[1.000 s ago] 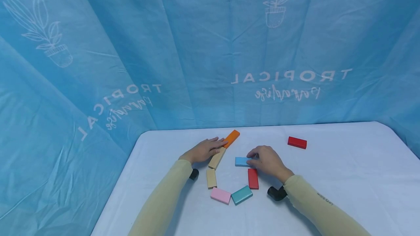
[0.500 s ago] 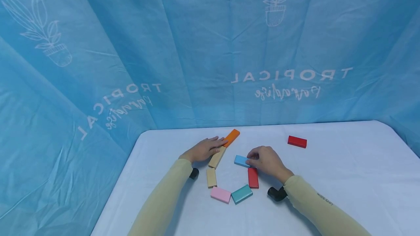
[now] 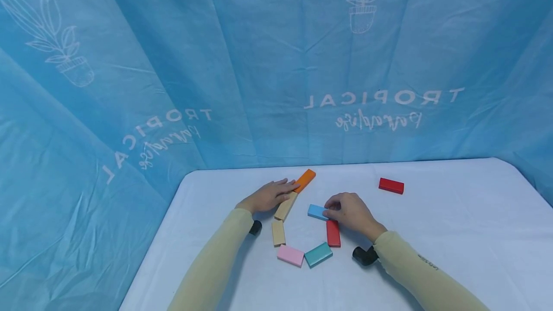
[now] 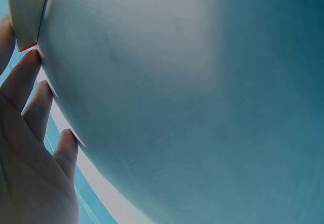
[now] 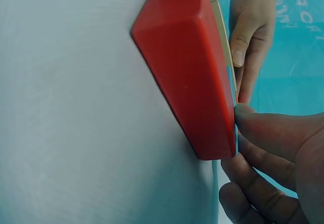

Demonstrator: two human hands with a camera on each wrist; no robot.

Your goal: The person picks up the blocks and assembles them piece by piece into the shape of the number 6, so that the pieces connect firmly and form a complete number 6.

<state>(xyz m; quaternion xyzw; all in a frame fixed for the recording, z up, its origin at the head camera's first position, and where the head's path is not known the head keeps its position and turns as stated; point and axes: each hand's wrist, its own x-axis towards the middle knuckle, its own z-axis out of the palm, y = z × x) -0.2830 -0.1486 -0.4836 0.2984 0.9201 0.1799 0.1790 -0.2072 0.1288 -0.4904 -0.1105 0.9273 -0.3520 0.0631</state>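
My left hand (image 3: 269, 197) lies with fingers outstretched, touching the orange block (image 3: 306, 180) and the upper tan block (image 3: 285, 207). Those two flat wooden blocks meet end to end. At the right, my right hand (image 3: 352, 211) pinches the right end of a light blue block (image 3: 317, 211) between thumb and fingers. That block lies slightly slanted at the far end of a red block (image 3: 333, 233). In the right wrist view the red block (image 5: 182, 72) looms large and mostly hides the blue one. A lower tan block (image 3: 278, 233), a pink block (image 3: 290, 256) and a teal block (image 3: 318, 255) continue the curved row.
Apart from the row, a second red block (image 3: 391, 185) lies at the back right of the white table (image 3: 453, 234). A blue printed curtain (image 3: 276, 61) hangs behind and to the left. Black wrist cameras, such as this one (image 3: 365, 256), sit at both wrists.
The blue block has turned slightly, its left end swinging away from me, with my right hand still pinching it. My left hand stays on the orange and tan blocks.
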